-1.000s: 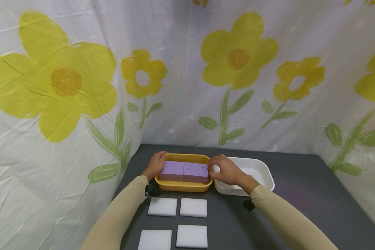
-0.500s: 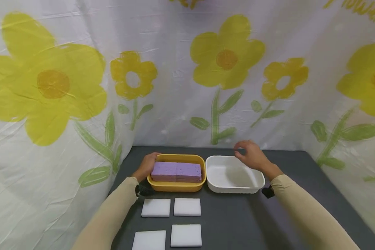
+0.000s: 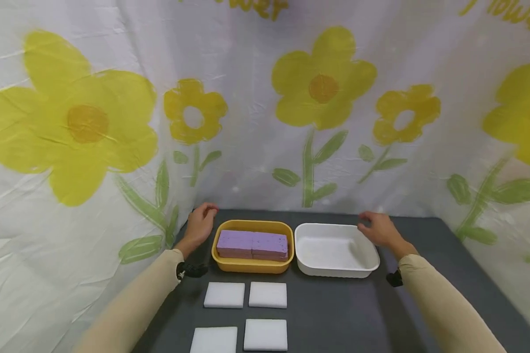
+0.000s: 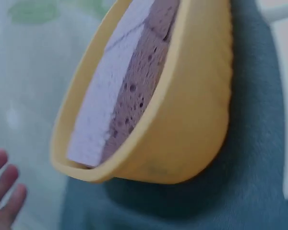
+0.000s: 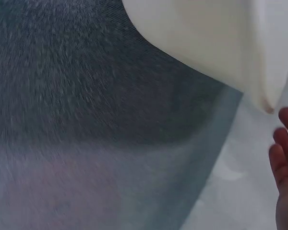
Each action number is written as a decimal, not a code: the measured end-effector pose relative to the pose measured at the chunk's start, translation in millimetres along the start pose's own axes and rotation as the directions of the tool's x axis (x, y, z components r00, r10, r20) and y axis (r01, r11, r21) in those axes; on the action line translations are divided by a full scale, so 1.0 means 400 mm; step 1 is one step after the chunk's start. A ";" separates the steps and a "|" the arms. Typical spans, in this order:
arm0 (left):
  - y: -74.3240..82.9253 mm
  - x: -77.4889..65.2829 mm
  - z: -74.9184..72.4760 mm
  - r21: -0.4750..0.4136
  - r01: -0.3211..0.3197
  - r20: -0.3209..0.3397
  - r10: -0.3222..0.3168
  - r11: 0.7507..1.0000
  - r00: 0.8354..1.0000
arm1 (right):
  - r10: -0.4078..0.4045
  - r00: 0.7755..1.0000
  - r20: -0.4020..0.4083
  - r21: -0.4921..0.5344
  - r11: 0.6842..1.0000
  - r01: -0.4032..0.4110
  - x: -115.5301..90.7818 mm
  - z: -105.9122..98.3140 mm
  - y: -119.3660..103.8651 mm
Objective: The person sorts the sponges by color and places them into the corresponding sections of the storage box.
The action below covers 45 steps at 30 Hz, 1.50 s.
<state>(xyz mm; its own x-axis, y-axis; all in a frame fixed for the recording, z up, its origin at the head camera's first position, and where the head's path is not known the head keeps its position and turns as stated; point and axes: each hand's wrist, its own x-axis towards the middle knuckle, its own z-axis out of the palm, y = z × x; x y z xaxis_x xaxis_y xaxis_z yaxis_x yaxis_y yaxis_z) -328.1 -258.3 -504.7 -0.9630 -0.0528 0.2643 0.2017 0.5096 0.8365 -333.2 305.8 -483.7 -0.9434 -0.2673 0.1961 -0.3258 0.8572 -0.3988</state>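
Note:
Purple sponges (image 3: 252, 241) lie side by side inside a yellow tub (image 3: 252, 266), which also fills much of the left wrist view. My left hand (image 3: 198, 224) is raised just left of the tub, apart from its rim, fingers loose and holding nothing. Right of the yellow tub sits a white tub (image 3: 335, 270) with nothing in it. My right hand (image 3: 381, 229) hovers by the white tub's far right corner, its fingers relaxed. In the right wrist view the fingers (image 5: 282, 165) stand off from the white tub's edge.
Several white foam blocks (image 3: 224, 295) lie in two rows on the dark table (image 3: 331, 314), in front of the yellow tub. A white curtain (image 3: 247, 162) with yellow flowers hangs behind the table and down both sides.
My right hand has left the sponges and moved right, past the white tub. The left hand has let go of the yellow tub's rim and drawn off to the left.

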 end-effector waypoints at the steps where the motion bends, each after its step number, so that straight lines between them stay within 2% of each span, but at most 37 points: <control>1: 0.012 -0.003 0.000 0.054 -0.078 0.001 0.078 0.995 0.997 | 0.014 1.000 0.012 0.008 1.000 -0.014 -0.008 0.006 0.009; 2: 0.026 -0.007 -0.002 0.101 -0.159 0.016 0.158 0.982 0.987 | 0.022 0.999 0.024 0.015 1.000 -0.023 -0.014 0.013 0.017; 4: 0.058 -0.021 -0.004 0.156 -0.312 0.080 0.303 0.937 0.950 | 0.037 0.998 0.041 0.034 0.999 -0.039 -0.024 0.027 0.029; 6: 0.087 -0.040 -0.002 0.195 -0.442 0.153 0.418 0.876 0.895 | 0.041 0.998 0.043 0.052 0.998 -0.043 -0.030 0.040 0.036; 8: 0.122 -0.066 0.004 0.209 -0.528 0.236 0.482 0.823 0.844 | 0.039 0.999 0.036 0.058 0.997 -0.041 -0.033 0.053 0.040; 10: 0.152 -0.096 0.015 0.223 -0.602 0.320 0.525 0.767 0.788 | 0.053 0.998 0.027 0.062 0.997 -0.055 -0.035 0.064 0.043; 11: 0.165 -0.111 0.023 0.226 -0.640 0.359 0.548 0.734 0.755 | 0.061 0.998 0.025 0.063 0.996 -0.063 -0.037 0.069 0.045; 13: 0.189 -0.144 0.040 0.221 -0.710 0.441 0.581 0.668 0.684 | 0.087 0.996 0.024 0.058 0.994 -0.089 -0.041 0.081 0.049; 14: 0.198 -0.162 0.048 0.214 -0.747 0.478 0.599 0.630 0.642 | 0.109 0.994 0.023 0.067 0.992 -0.110 -0.043 0.086 0.051; 17: 0.219 -0.214 0.070 0.155 -0.833 0.562 0.646 0.530 0.516 | 0.173 0.985 0.024 0.135 0.975 -0.175 -0.050 0.101 0.055; 19: 0.231 -0.249 0.083 0.105 -0.870 0.603 0.665 0.481 0.440 | 0.209 0.977 0.040 0.218 0.952 -0.212 -0.051 0.107 0.056; 20: 0.238 -0.266 0.088 0.083 -0.882 0.625 0.665 0.464 0.409 | 0.218 0.975 0.050 0.258 0.940 -0.223 -0.050 0.110 0.056; 22: 0.251 -0.297 0.101 0.049 -0.899 0.674 0.650 0.435 0.352 | 0.232 0.970 0.076 0.323 0.914 -0.244 -0.046 0.113 0.057; 25: 0.270 -0.337 0.117 0.029 -0.907 0.763 0.576 0.421 0.292 | 0.234 0.962 0.138 0.385 0.883 -0.270 -0.036 0.114 0.057; 27: 0.278 -0.357 0.126 0.019 -0.907 0.818 0.516 0.420 0.256 | 0.244 0.954 0.172 0.402 0.867 -0.295 -0.029 0.112 0.054; 31: 0.282 -0.381 0.142 -0.004 -0.894 0.894 0.402 0.448 0.198 | 0.271 0.935 0.231 0.424 0.837 -0.347 -0.019 0.106 0.044; 33: 0.276 -0.388 0.150 0.000 -0.880 0.920 0.344 0.475 0.186 | 0.287 0.929 0.236 0.433 0.824 -0.364 -0.015 0.102 0.039; 35: 0.266 -0.393 0.158 0.018 -0.874 0.940 0.290 0.486 0.181 | 0.304 0.925 0.229 0.436 0.818 -0.376 -0.011 0.102 0.035; 36: 0.262 -0.396 0.162 0.027 -0.871 0.946 0.270 0.491 0.182 | 0.315 0.923 0.221 0.435 0.815 -0.382 -0.009 0.102 0.033; 38: 0.256 -0.401 0.167 0.049 -0.879 0.951 0.245 0.475 0.186 | 0.323 0.925 0.202 0.423 0.823 -0.379 -0.004 0.104 0.032; 41: 0.253 -0.409 0.171 0.083 -0.912 0.944 0.262 0.403 0.202 | 0.323 0.930 0.173 0.395 0.843 -0.366 0.005 0.109 0.032; 43: 0.253 -0.413 0.173 0.119 -0.924 0.935 0.272 0.363 0.227 | 0.318 0.935 0.160 0.369 0.859 -0.355 0.011 0.113 0.035; 45: 0.247 -0.418 0.174 0.156 -0.924 0.927 0.270 0.350 0.259 | 0.323 0.934 0.156 0.352 0.865 -0.358 0.014 0.116 0.039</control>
<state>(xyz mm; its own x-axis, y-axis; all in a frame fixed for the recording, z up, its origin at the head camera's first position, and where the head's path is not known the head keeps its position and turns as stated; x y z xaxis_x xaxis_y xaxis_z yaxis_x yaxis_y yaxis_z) -159.5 -139.3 -499.9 -0.3612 0.9202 -0.1509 0.9320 0.3615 -0.0264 -346.4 297.3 -530.3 -0.9954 -0.0419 -0.0857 0.0342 0.6818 -0.7307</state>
